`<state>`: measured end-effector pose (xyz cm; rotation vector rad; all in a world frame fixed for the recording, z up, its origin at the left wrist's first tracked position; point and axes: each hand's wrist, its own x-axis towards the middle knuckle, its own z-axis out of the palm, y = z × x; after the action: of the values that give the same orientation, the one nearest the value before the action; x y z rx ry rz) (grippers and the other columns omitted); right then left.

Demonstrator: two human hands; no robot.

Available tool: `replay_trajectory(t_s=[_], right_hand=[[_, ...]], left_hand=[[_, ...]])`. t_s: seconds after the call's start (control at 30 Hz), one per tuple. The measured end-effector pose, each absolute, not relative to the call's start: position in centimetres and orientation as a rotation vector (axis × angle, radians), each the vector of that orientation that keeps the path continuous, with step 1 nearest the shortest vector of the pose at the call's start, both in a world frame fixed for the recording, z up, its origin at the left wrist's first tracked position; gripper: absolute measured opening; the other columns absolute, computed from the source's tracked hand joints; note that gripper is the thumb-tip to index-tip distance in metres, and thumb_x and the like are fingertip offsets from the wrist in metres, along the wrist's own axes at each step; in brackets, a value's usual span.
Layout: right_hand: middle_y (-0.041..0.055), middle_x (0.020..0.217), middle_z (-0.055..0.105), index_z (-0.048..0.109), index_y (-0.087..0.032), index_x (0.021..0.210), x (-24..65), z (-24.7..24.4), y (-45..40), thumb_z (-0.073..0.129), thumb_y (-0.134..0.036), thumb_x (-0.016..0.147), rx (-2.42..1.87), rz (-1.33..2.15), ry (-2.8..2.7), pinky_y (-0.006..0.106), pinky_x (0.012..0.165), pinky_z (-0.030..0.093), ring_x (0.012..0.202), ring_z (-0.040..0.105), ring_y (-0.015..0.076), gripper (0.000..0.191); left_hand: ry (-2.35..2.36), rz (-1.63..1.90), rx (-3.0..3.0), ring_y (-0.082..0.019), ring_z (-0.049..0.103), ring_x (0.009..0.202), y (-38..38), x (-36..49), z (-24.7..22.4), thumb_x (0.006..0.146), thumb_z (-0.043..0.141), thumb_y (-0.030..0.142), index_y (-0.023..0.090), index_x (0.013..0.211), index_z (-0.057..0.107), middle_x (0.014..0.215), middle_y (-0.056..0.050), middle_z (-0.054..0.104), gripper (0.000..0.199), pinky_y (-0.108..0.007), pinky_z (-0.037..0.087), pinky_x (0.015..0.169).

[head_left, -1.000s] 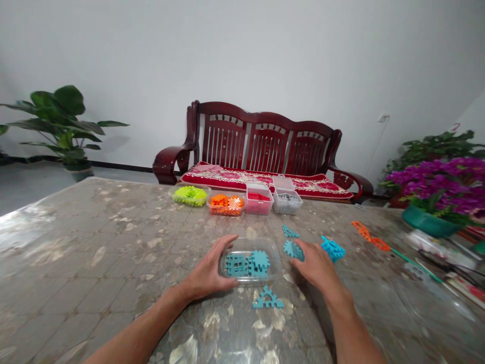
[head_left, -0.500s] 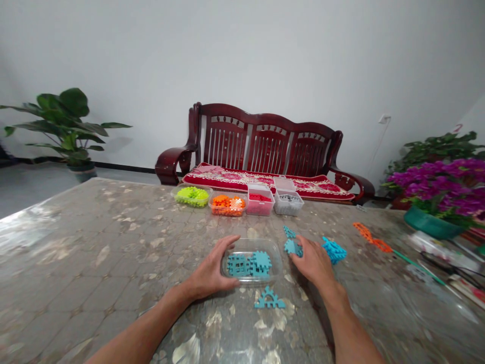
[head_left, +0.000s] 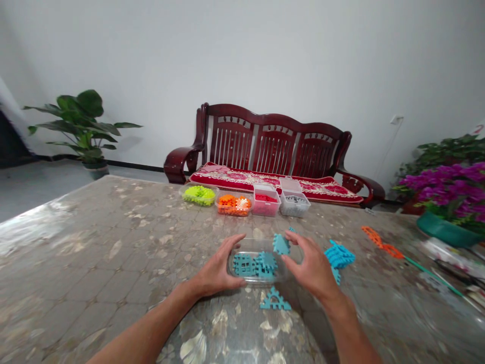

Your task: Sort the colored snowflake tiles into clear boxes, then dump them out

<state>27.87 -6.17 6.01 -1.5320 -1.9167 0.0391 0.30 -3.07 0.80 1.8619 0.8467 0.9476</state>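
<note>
A clear plastic container (head_left: 248,279) with several teal toothed pieces (head_left: 244,264) in it stands on the table. Around its left end my left hand (head_left: 220,268) is wrapped, thumb at the near side and fingers at the far side. My right hand (head_left: 308,260) is over the container's right end, with a teal piece (head_left: 281,244) at its fingertips. On the table just in front of the container lies a teal arched piece (head_left: 275,299). Another teal piece (head_left: 336,275) shows beside my right wrist.
Behind are containers of yellow-green (head_left: 199,194), orange (head_left: 232,205), red (head_left: 265,199) and grey pieces (head_left: 294,200). To the right lie blue pieces (head_left: 340,254), orange linked pieces (head_left: 382,243) and a green rod (head_left: 432,275). A flower pot (head_left: 449,228) stands far right.
My right hand has moved left and up from beside the container to over its right end, bringing a teal piece along. The view has shifted slightly left. My left hand stays at the container.
</note>
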Motion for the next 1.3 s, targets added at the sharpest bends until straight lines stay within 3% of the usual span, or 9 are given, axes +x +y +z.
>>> replay_trajectory(t_s=[0.2, 0.33, 0.43, 0.57, 0.7, 0.8, 1.07, 1.3], right_hand=[[0.0064, 0.123, 0.069, 0.057, -0.024, 0.134, 22.7, 7.7, -6.9, 0.067, -0.022, 0.076, -1.474, 0.193, -2.161, 0.042, 0.100, 0.045, 0.112, 0.060, 0.0245, 0.059], [0.0052, 0.126, 0.069, 0.063, -0.026, 0.129, 21.9, 7.3, -6.3, 0.064, -0.024, 0.080, -1.402, 0.306, -2.236, 0.040, 0.102, 0.043, 0.115, 0.059, 0.0234, 0.049], [0.0052, 0.123, 0.070, 0.068, -0.025, 0.121, 24.4, 6.5, -5.1, 0.056, -0.025, 0.085, -1.480, 0.239, -2.022, 0.040, 0.104, 0.043, 0.115, 0.060, 0.0228, 0.038], [0.0085, 0.120, 0.071, 0.064, -0.021, 0.125, 29.8, 4.8, -2.5, 0.049, -0.026, 0.086, -1.783, 0.077, -1.692, 0.040, 0.099, 0.047, 0.111, 0.063, 0.0244, 0.042], [0.0160, 0.133, 0.064, 0.057, -0.013, 0.134, 33.2, 2.9, -0.5, 0.052, -0.023, 0.087, -2.044, -0.032, -1.815, 0.042, 0.107, 0.039, 0.125, 0.056, 0.0287, 0.049], [0.0165, 0.138, 0.060, 0.055, -0.013, 0.137, 33.7, 1.8, 0.1, 0.054, -0.024, 0.088, -2.124, -0.023, -1.971, 0.042, 0.105, 0.040, 0.126, 0.056, 0.0292, 0.050], [0.0120, 0.121, 0.068, 0.066, -0.017, 0.121, 33.4, 1.5, 0.5, 0.052, -0.020, 0.090, -2.178, -0.069, -2.007, 0.034, 0.097, 0.042, 0.115, 0.059, 0.0254, 0.034], [0.0124, 0.116, 0.068, 0.067, -0.019, 0.118, 33.0, 1.6, -0.2, 0.048, -0.017, 0.091, -2.247, -0.111, -2.007, 0.032, 0.090, 0.043, 0.110, 0.061, 0.0246, 0.033]], left_hand=[[0.824, 0.976, 1.887, -0.034, 0.047, 0.133, -3.0, 0.3, 0.7, 0.064, 0.084, 0.037, 0.022, 0.148, 0.033, 0.148, -0.015, 0.039, 0.100, -0.050, 0.038, 0.114], [0.825, 0.982, 1.896, -0.034, 0.046, 0.133, -3.0, 0.4, 0.7, 0.065, 0.084, 0.037, 0.023, 0.149, 0.032, 0.148, -0.014, 0.039, 0.099, -0.050, 0.040, 0.113], [0.829, 0.967, 1.884, -0.034, 0.046, 0.134, -3.0, 0.4, 0.7, 0.064, 0.084, 0.033, 0.024, 0.149, 0.032, 0.149, -0.014, 0.038, 0.101, -0.050, 0.041, 0.112], [0.850, 0.944, 1.879, -0.034, 0.046, 0.134, -3.0, 0.3, 0.6, 0.062, 0.085, 0.031, 0.024, 0.149, 0.032, 0.148, -0.014, 0.039, 0.102, -0.050, 0.038, 0.113], [0.847, 0.940, 1.869, -0.035, 0.046, 0.134, -3.0, 0.3, 0.7, 0.062, 0.084, 0.030, 0.023, 0.149, 0.032, 0.149, -0.014, 0.038, 0.102, -0.050, 0.039, 0.112], [0.847, 0.937, 1.869, -0.034, 0.047, 0.133, -3.0, 0.3, 0.8, 0.062, 0.084, 0.029, 0.023, 0.149, 0.033, 0.149, -0.014, 0.038, 0.101, -0.050, 0.039, 0.112], [0.855, 0.931, 1.883, -0.035, 0.046, 0.134, -3.0, 0.3, 0.9, 0.062, 0.084, 0.027, 0.023, 0.149, 0.033, 0.149, -0.014, 0.038, 0.100, -0.051, 0.039, 0.113], [0.856, 0.945, 1.906, -0.034, 0.047, 0.133, -2.9, 0.3, 0.6, 0.062, 0.084, 0.025, 0.025, 0.148, 0.035, 0.148, -0.013, 0.040, 0.099, -0.051, 0.040, 0.113]])
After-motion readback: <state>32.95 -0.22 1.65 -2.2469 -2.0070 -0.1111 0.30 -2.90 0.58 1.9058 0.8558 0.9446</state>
